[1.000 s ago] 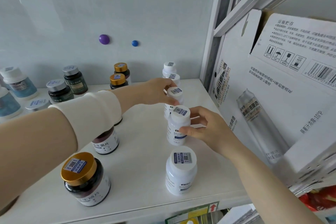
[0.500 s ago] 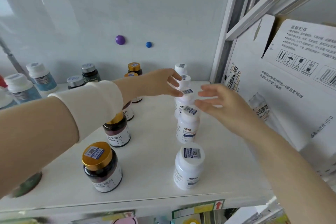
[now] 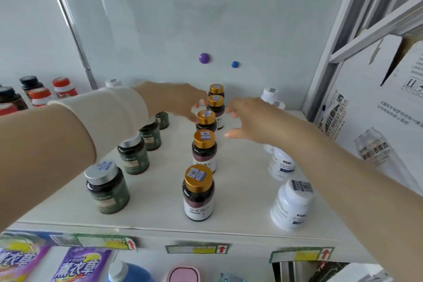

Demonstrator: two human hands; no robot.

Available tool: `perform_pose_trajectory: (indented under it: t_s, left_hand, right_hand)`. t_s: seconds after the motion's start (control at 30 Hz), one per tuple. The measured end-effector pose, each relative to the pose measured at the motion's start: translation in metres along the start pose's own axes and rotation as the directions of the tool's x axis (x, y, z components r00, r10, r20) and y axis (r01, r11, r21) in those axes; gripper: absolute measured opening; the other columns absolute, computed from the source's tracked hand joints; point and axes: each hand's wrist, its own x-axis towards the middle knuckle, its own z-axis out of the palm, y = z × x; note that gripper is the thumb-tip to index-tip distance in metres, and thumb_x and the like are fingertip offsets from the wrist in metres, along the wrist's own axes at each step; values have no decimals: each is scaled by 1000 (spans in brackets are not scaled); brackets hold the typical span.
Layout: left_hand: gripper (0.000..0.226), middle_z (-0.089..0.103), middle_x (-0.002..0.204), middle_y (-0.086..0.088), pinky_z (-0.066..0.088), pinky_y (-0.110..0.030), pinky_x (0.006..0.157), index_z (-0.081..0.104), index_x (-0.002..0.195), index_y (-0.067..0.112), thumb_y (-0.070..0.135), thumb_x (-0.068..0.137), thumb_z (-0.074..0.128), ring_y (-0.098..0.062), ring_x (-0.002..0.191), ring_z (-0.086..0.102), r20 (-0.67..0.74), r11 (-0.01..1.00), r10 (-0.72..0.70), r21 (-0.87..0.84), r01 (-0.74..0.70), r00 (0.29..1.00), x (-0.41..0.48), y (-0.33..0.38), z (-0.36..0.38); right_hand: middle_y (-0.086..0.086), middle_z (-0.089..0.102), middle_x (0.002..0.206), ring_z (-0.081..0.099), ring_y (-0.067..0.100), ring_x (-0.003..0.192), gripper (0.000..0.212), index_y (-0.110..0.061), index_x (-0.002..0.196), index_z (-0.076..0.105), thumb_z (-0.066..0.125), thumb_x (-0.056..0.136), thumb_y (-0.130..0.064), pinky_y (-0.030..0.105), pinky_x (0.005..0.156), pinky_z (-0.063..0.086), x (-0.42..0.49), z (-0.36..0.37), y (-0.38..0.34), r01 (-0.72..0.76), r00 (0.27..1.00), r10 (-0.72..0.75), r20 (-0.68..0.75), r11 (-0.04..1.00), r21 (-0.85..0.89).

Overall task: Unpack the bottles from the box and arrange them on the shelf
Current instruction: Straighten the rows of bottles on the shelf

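A row of gold-capped dark bottles runs down the middle of the white shelf (image 3: 240, 192), from the nearest one (image 3: 198, 194) to the back. My left hand (image 3: 176, 101) and my right hand (image 3: 249, 119) hover on either side of the third gold-capped bottle (image 3: 206, 120), fingers spread, holding nothing. White bottles stand in a row on the right; the front one (image 3: 290, 204) is fully seen, the others partly hidden by my right arm. Dark green bottles with silver caps (image 3: 106, 188) line the left.
A white cardboard box (image 3: 377, 107) with beer printing stands against the shelf's right side. Red-capped and black-capped bottles (image 3: 61, 89) sit on the adjoining shelf at far left. Two magnets (image 3: 204, 58) stick to the back wall. Packaged goods (image 3: 77, 265) fill the shelf below.
Both hands have let go of the white bottles on the right and moved left to the gold-capped row. The view has swung left and down.
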Motion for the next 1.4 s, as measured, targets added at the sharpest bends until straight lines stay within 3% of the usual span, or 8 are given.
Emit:
perform_pose_trajectory:
  t_s: [0.23, 0.4, 0.53, 0.87, 1.0, 1.2, 1.27, 1.4]
  left_hand:
    - [57, 52, 134, -2, 44, -34, 101, 40, 135, 17, 31, 86, 65, -19, 116, 54, 38, 960, 125, -258, -111, 991, 13, -20, 17]
    - [56, 51, 133, -2, 50, -26, 88, 39, 135, 19, 31, 86, 64, -16, 105, 57, 43, 913, 186, -377, -156, 982, 23, -28, 34]
    - [51, 52, 129, -5, 54, -24, 80, 42, 131, 15, 21, 86, 65, -17, 99, 59, 23, 871, 197, -463, -164, 980, 29, -29, 37]
    - [49, 52, 129, -7, 55, -28, 85, 44, 130, 14, 18, 86, 66, -22, 105, 60, 42, 845, 216, -509, -165, 976, 35, -21, 36]
    - [49, 52, 128, -6, 54, -27, 83, 43, 129, 14, 18, 86, 65, -20, 102, 60, 51, 848, 213, -505, -159, 976, 35, -19, 36]
    - [56, 50, 134, -4, 47, -24, 87, 39, 135, 14, 25, 86, 65, -17, 107, 55, 45, 899, 186, -411, -151, 982, 30, -15, 34]
    - [58, 50, 136, -1, 41, -26, 94, 40, 137, 13, 29, 86, 65, -17, 116, 53, 62, 930, 186, -332, -155, 981, 24, -16, 26]
    - [53, 55, 124, 6, 43, -22, 86, 45, 133, 17, 27, 85, 66, -14, 111, 56, 28, 939, 149, -316, -132, 988, 1, -29, -12]
  right_hand:
    - [-3, 54, 129, 53, 11, 110, 61, -21, 131, 45, 70, 78, -37, 21, 86, 41, -7, 42, -27, -176, 981, 195, 7, 873, 456]
    - [-16, 53, 114, 51, 4, 104, 57, -29, 122, 48, 75, 72, -36, 23, 88, 41, -4, 73, -29, -253, 948, 317, 32, 688, 680]
    - [-14, 55, 110, 52, 6, 101, 48, -33, 112, 48, 76, 72, -32, 26, 90, 42, 1, 83, -31, -269, 939, 342, 40, 657, 704]
    - [-8, 61, 110, 58, 12, 102, 44, -31, 107, 53, 78, 70, -28, 30, 92, 45, 1, 83, -22, -278, 932, 362, 32, 654, 704]
    - [-10, 59, 109, 57, 10, 100, 44, -32, 106, 52, 77, 71, -30, 23, 83, 41, 0, 84, -20, -272, 935, 353, 33, 654, 706]
    - [-13, 52, 112, 52, 7, 104, 60, -25, 127, 47, 74, 74, -32, 20, 79, 39, -5, 76, -24, -277, 941, 333, 64, 646, 711]
    - [-13, 54, 116, 54, 8, 108, 64, -26, 129, 46, 75, 73, -32, 22, 83, 42, -6, 65, -24, -245, 943, 331, 27, 638, 730]
    - [-13, 54, 119, 52, 5, 109, 64, -25, 130, 46, 74, 74, -33, 22, 85, 42, 2, 31, -31, -150, 955, 281, -96, 734, 662]
